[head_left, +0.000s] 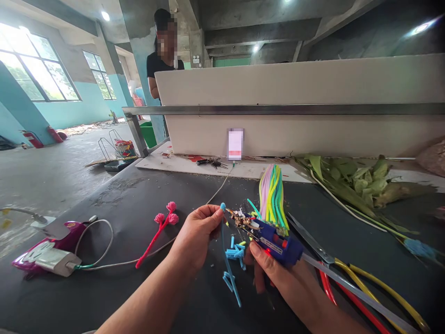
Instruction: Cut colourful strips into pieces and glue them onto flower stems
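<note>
Between the thumb and fingers of my left hand [194,234] is a blue pipe cleaner [228,264], its top curled into a small knob and its tail hanging down. My right hand [278,271] is wrapped round a blue glue gun [278,243] with a red light; a long clear glue stick [351,284] sticks out of its back. Brown residue cakes the nozzle, which points at the knob and lies close to it. Whether they touch I cannot tell. Short blue pipe cleaner pieces [237,252] lie beneath, between my hands.
Beyond the glue gun lies a pastel pipe cleaner bundle [273,192]. Scissors [327,255] and red handles [358,301] are at right, dried leaves [368,181] behind. A pink pipe cleaner sprig [162,227], cable and white adapter [59,260] lie left. A person [163,55] stands behind the white board.
</note>
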A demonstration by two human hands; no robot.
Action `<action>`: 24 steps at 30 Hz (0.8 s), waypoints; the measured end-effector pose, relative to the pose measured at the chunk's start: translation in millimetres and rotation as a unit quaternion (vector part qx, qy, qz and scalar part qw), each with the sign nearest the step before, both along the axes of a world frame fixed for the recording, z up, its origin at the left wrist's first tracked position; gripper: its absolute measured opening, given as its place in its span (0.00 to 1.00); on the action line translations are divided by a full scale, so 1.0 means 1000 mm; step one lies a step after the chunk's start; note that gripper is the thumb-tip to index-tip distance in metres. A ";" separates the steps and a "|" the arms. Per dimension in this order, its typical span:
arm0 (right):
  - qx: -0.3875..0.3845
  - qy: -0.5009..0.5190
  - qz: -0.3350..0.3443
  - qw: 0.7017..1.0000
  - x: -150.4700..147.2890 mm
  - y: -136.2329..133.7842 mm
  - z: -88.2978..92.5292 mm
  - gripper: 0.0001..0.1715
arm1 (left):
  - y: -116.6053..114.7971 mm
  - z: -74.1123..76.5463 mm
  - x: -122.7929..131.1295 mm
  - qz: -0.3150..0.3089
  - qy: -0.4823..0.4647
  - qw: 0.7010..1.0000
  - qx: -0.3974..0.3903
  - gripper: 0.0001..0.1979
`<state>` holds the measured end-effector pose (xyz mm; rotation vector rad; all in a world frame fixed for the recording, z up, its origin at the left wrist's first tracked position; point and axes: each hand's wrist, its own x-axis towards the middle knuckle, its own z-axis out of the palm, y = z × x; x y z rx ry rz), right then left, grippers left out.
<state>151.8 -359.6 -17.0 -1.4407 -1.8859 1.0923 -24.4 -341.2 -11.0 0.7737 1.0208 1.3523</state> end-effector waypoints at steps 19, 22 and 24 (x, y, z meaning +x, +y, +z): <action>0.001 0.052 -0.032 0.998 0.001 -0.002 -0.001 0.23 | -0.001 0.006 0.000 -0.046 -0.072 0.996 -0.027 0.13; -0.035 0.133 -0.069 0.988 -0.001 0.001 -0.006 0.23 | 0.000 0.006 0.000 -0.049 -0.082 0.995 -0.021 0.14; -0.047 0.200 -0.089 0.974 -0.002 0.003 -0.011 0.24 | 0.000 0.005 -0.001 -0.047 -0.090 0.995 -0.018 0.14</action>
